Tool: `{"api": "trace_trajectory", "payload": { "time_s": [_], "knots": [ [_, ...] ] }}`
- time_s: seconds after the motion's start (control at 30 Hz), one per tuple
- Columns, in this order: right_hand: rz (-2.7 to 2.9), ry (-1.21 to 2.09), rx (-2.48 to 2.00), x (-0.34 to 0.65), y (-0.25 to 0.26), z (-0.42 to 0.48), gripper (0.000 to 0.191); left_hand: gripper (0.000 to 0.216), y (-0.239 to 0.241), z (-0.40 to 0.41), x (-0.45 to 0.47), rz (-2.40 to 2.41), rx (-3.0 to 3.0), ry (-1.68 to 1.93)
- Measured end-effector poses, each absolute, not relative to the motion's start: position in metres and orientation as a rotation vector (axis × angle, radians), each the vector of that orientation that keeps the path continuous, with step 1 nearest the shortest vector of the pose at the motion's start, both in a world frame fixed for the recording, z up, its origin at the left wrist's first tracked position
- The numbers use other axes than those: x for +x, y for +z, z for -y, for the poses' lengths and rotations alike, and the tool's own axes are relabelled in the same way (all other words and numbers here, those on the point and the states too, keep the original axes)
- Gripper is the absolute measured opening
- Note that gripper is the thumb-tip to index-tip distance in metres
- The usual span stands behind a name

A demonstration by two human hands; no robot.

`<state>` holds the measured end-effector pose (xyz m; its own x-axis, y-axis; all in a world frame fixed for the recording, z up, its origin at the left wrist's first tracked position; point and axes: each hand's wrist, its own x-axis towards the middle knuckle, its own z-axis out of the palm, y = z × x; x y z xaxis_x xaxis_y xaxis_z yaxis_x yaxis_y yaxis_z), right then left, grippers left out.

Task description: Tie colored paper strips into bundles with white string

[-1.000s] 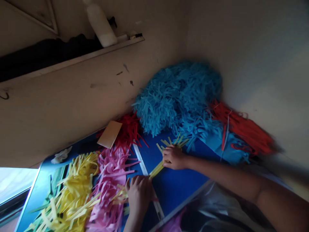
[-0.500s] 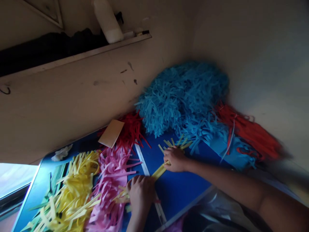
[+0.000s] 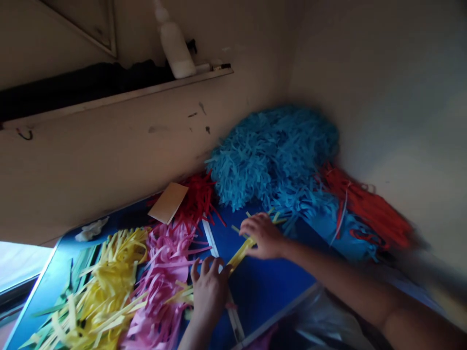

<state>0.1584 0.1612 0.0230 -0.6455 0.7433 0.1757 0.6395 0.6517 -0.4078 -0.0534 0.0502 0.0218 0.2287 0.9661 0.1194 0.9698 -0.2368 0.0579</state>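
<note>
A narrow yellow paper strip (image 3: 240,256) with fringed ends lies slantwise across the blue table, running between my two hands. My left hand (image 3: 210,287) rests over its near end, palm down, fingers bent and apart; fringe sticks out to the left from under it. Over the far end is my right hand (image 3: 264,236), its fingers loosely spread above the strip, with fringe tips showing beyond. My palms hide part of the strip. Just left of my left hand are pink fringed strips (image 3: 164,262), and past them yellow fringed strips (image 3: 113,282).
Blue fringed paper (image 3: 273,150) is heaped in the corner, with red fringe bundles (image 3: 372,204) to its right. A tan card (image 3: 169,202) lies on red fringe (image 3: 199,197) by the wall. Green strips lie at the table's left. A white bottle (image 3: 177,48) stands on the shelf.
The fingers of both hands have spread and lifted somewhat from the yellow strip. The strip stays in about the same place. The camera view has tilted slightly.
</note>
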Motion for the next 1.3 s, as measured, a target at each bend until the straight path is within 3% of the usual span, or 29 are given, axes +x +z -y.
{"api": "trace_trajectory", "payload": {
  "time_s": [0.1, 0.2, 0.3, 0.43, 0.6, 0.77, 1.13, 1.3],
  "knots": [
    [2.605, 0.427, -0.814, 0.162, 0.027, -0.150, 0.050, 0.026, 0.022, -0.052, -0.054, 1.908, -2.461, -0.226],
    [2.601, 0.325, -0.819, 0.163, 0.021, -0.145, 0.029, 0.024, 0.022, -0.052, -0.051, 1.925, -2.447, -0.275],
    [2.743, 0.101, -0.551, 0.158, 0.009, -0.147, 0.011, 0.015, 0.025, -0.051, -0.044, 1.925, -2.451, -0.330],
    [2.830, -0.123, -0.354, 0.148, -0.001, -0.155, 0.020, 0.012, 0.027, -0.052, -0.035, 1.958, -2.414, -0.350],
    [2.882, 0.006, -0.400, 0.145, 0.002, -0.162, 0.017, 0.011, 0.023, -0.051, -0.035, 1.990, -2.370, -0.378],
    [2.911, -0.074, -0.233, 0.137, 0.001, -0.167, 0.023, 0.012, 0.020, -0.051, -0.038, 1.972, -2.378, -0.373],
    [2.743, -0.053, -0.517, 0.134, 0.007, -0.153, 0.013, 0.019, 0.021, -0.044, -0.044, 1.854, -2.208, -0.443],
    [2.652, -0.138, -0.630, 0.163, 0.010, -0.152, 0.017, 0.018, 0.019, -0.038, -0.047, 1.774, -2.155, -0.472]
  ]
}}
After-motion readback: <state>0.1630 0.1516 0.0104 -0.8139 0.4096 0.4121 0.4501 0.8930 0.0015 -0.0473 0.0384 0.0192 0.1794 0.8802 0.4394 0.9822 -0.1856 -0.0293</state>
